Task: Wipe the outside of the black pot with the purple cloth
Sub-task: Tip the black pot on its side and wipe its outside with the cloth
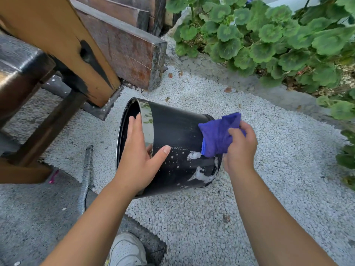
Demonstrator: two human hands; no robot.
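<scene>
On gravel, tipped suds-streaked black pot (pixel 172 135)

You'll find no text, label, brand, number or sign that can be read anywhere in this view.

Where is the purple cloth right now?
In the head view, the crumpled purple cloth sits right of centre, gripped by the right hand and pressed against the base end of the tipped black plastic pot lying on white gravel.
</scene>
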